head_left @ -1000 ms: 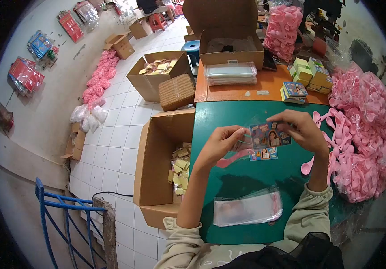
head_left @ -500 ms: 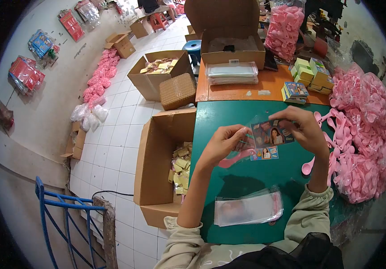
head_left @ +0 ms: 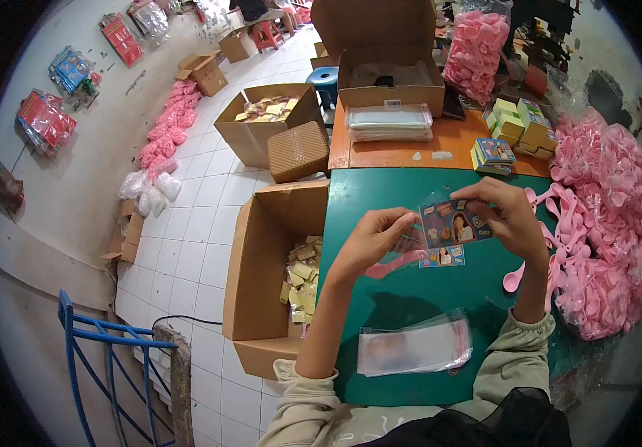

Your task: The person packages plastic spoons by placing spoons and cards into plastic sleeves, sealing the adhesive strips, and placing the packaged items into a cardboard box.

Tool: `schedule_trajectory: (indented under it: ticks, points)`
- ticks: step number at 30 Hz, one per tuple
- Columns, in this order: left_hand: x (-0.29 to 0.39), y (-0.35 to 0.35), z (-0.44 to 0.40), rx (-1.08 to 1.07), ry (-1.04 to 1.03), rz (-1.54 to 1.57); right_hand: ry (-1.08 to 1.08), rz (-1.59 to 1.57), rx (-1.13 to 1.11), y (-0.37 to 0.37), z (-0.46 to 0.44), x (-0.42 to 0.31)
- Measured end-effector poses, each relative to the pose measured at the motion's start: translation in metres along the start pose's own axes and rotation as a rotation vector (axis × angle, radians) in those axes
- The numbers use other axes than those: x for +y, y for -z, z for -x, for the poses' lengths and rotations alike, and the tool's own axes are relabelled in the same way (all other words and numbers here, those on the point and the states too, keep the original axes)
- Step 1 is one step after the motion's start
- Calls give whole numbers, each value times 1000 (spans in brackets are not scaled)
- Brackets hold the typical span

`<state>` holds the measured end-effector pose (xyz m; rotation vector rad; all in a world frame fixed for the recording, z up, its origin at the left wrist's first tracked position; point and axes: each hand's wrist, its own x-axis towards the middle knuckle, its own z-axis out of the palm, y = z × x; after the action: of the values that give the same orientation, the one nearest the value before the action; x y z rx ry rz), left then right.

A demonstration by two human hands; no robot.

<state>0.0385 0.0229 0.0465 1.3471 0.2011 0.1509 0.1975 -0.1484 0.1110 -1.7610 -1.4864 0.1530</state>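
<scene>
My left hand [head_left: 380,235] pinches a clear plastic bag [head_left: 413,237] with a pink spoon [head_left: 395,264] in its lower part. Between the fingers of my right hand [head_left: 503,216] is a dark printed card [head_left: 451,223], its left edge at the mouth of the bag; whether it is inside, I cannot tell. Just below it, a small light-blue printed card [head_left: 442,256] shows, partly covered by the dark one. On the green table [head_left: 380,305] beneath my hands lies a stack of clear plastic bags [head_left: 414,347].
Loose pink spoons [head_left: 565,220] and bulging bags of spoons [head_left: 608,246] fill the table's right side. Printed cards [head_left: 492,153] are stacked at the back. An open carton [head_left: 261,276] with yellow packets stands left of the table. Further off, a person [head_left: 258,10] is partly visible.
The dark card has tilted so its printed face shows more fully, and its left edge sits closer to the bag's mouth. Both hands stay nearly in place.
</scene>
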Motion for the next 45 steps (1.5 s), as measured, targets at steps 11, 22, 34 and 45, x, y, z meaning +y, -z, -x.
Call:
schedule_trajectory:
  ticks: [11,22,34,45]
  points:
    - [-9,-1,-4,-104,-22,-260,-89,34,-164,-10,-1,-14]
    - [1,-17,4,48,-234,-685,40,-72,-485,-18,8,6]
    - [23,9,55,-110,-232,-395,-337,-221,-21,-7,61,-18]
    - [-18,-25,107,-27,-99,-51,-538,-510,-110,-29,118,-27]
